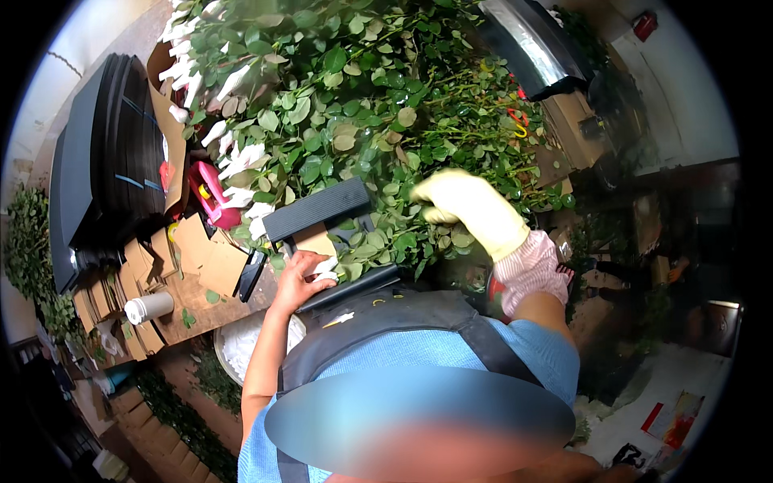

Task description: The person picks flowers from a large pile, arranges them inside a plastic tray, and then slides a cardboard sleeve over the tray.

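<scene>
My left hand (302, 279), bare, rests at the near end of a dark tray-like holder with a ribbed black side (318, 208). Its fingers are on a white-wrapped rose head (325, 270); whether they grip it firmly is hard to tell. A brown cardboard piece (315, 239) lies in the holder just beyond. My right hand (465, 205), in a pale yellow glove with a striped cuff, hovers over the leafy rose stems (374, 139), its fingers bent and slightly blurred; whether they hold a stem is not visible. White-wrapped heads (232, 81) line the left side of the stem pile.
Stacked black sheets (90, 169), a pink tool (212, 193), loose cardboard pieces (223, 268) and a white lidded container (149, 307) are on the left. A tub of white items (241, 344) stands below the table edge. Another person's hand (679, 268) shows at far right.
</scene>
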The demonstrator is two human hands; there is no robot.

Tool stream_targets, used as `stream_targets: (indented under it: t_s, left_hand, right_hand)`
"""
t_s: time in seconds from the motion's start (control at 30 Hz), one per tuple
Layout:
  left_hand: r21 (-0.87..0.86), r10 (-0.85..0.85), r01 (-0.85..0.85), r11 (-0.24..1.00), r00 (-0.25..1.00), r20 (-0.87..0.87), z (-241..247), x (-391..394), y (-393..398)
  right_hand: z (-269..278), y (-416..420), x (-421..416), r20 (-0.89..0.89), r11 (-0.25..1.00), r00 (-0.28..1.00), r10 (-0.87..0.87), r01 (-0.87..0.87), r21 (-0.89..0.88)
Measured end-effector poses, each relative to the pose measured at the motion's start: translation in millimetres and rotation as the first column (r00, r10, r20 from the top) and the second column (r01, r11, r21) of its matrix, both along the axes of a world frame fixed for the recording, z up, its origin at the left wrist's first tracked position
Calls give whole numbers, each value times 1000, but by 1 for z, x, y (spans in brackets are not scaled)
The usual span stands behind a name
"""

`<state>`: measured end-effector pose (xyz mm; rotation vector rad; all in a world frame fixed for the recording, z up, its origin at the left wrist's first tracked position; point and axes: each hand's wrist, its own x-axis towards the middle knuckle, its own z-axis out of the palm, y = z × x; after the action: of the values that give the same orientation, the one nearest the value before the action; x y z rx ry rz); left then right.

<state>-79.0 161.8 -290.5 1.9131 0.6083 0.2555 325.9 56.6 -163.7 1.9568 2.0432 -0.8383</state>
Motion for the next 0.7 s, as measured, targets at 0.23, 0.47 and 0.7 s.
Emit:
stream_targets:
  t_s: [0.23,0.47,0.7]
  left_hand:
    - [-58,-62,56,997,993,-100,30,17,5]
    - [242,-5,14,970,999,-37,12,18,5]
    - [-44,193,-196,980,979,-59,2,13,-3]
  right_hand:
    - [-19,140,0,397,893,887,-234,34,449]
    - [61,99,-14,129,370,991,-44,-104,923]
    - [28,-36,-1,-296,885,883,-365,428,184]
